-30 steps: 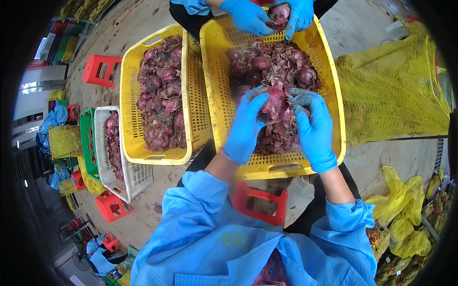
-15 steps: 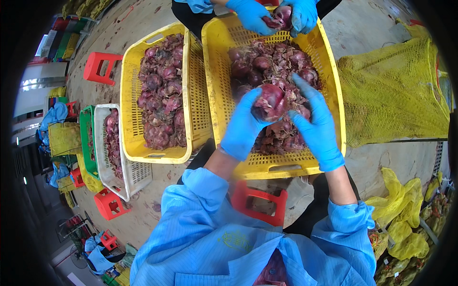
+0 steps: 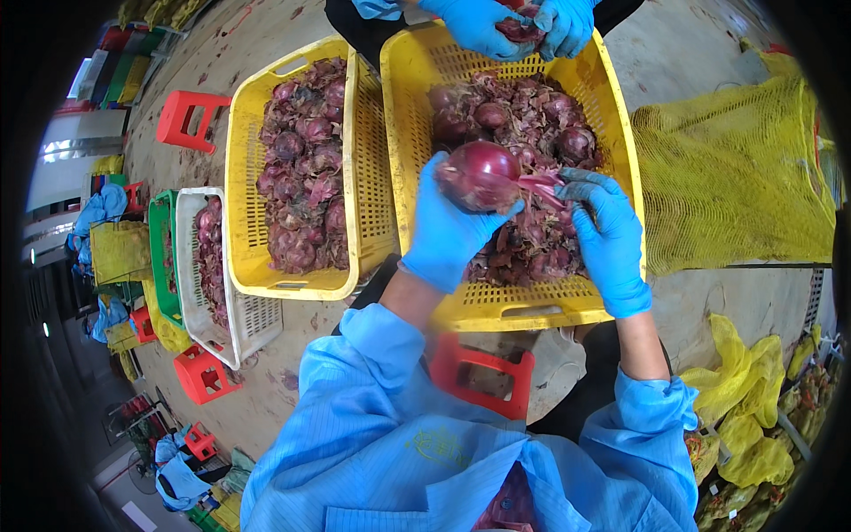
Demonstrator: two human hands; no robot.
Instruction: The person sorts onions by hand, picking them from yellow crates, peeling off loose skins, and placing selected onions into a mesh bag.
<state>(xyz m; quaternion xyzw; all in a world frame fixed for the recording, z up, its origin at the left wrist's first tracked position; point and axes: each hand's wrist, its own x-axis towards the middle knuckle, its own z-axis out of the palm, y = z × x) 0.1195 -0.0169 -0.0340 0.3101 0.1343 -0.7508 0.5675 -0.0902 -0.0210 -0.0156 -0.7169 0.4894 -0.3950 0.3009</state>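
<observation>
My left hand [image 3: 448,226], in a blue glove, is wrapped round a shiny red onion [image 3: 483,173] above a yellow crate [image 3: 532,317]. My right hand [image 3: 610,238], gloved too, pinches strands of papery onion skin [image 3: 542,187] that stretch out from the onion's right end. Beneath both hands, the crate holds whole red onions [image 3: 574,144] and a thick layer of loose dry skins [image 3: 523,244]. The fingertips of my right glove look dark with dirt.
Across the crate, a co-worker's gloved hands [image 3: 523,31] hold another onion. A second yellow crate [image 3: 292,288] of onions stands left, beside a white crate [image 3: 232,346]. Red stools [image 3: 483,377] and yellow mesh sacks [image 3: 727,177] lie around.
My right hand has closed on the onion's skin and pulls it to the right. The onion has turned and shows a smoother, shinier side. The co-worker's hands have shifted slightly.
</observation>
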